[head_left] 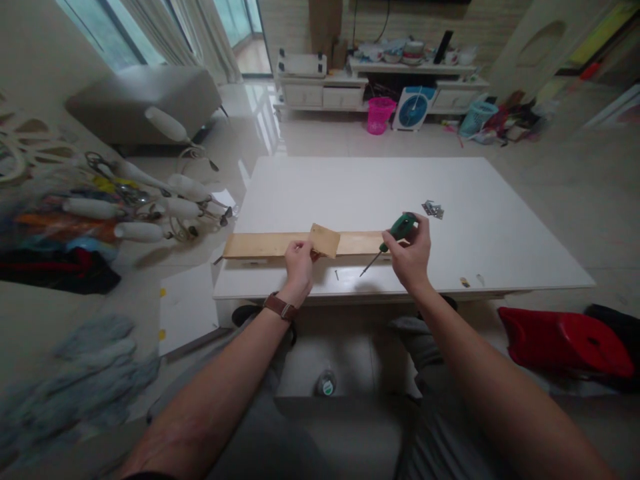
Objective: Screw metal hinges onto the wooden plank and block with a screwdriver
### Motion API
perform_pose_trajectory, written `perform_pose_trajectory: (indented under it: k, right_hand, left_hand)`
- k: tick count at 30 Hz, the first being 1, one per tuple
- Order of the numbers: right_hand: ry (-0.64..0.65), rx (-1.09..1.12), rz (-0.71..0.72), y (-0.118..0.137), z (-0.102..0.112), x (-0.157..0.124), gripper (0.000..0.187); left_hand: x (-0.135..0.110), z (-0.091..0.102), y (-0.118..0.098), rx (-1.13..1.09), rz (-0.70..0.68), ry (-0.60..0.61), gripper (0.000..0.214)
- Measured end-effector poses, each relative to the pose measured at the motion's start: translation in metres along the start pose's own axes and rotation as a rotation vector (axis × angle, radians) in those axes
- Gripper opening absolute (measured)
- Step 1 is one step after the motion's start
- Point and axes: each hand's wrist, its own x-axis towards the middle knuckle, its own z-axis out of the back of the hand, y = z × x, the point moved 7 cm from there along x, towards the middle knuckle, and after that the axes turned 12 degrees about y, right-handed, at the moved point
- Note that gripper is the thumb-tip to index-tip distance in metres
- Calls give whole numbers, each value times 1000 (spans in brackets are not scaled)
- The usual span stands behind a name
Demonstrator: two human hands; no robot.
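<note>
My left hand [300,267] pinches a small square wooden piece [325,241] by its lower left corner, held up over the table. In my right hand [413,252] is a screwdriver [399,230] with a green handle, its thin shaft slanting down to the left above the tabletop. Behind both hands a long wooden board [265,245] lies across the white table [360,193]. A single screw [337,275] rests near the front edge, between the hands. To the right of my right hand sits a small heap of metal hardware [433,209].
Two small pieces, one of them a brownish tab [465,282], lie near the table's front right. A red plastic stool [570,343] is on the floor at right. White lamp arms [170,207] crowd the left side. A bottle [326,383] stands below, between my legs.
</note>
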Motion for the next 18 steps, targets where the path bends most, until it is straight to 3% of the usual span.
perform_pose_trajectory:
  k: [4,11,18]
  right_hand:
    - [0,-25,5,-1,-3,3,46]
    - [-6,-2,-7,-4,-17,6,44]
    - [24,13,-12,-5,-36,4,44]
  left_hand:
    - [5,19,1,2,47,-19,20]
    - [-8,44,37,230,282,34,16]
    - [-13,59,50,222,389,-2,57]
